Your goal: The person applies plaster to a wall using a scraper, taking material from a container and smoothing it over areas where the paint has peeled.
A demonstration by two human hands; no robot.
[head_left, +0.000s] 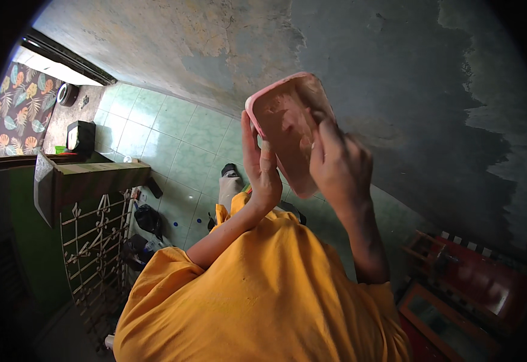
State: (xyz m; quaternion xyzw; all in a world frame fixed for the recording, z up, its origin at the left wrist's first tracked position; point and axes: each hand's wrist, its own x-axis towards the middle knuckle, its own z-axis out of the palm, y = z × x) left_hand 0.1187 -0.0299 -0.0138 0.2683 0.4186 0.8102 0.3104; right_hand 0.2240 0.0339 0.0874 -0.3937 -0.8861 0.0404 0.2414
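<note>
A shallow pink rectangular tray [282,123] with rounded corners and pale smears inside is held up in front of me, tilted. My left hand [262,166] grips its left rim, thumb on the near side and fingers along the edge. Over the tray's right part, my right hand [342,160] has its fingers curled together against the inner surface. Whatever those fingers pinch, if anything, is hidden.
A worn grey wall [390,90] rises close beyond the tray. Green floor tiles [173,145] lie below. A metal lattice [97,247] and dark bags [149,220] stand at left, by a striped ledge [103,175]. Red furniture [480,277] sits at lower right.
</note>
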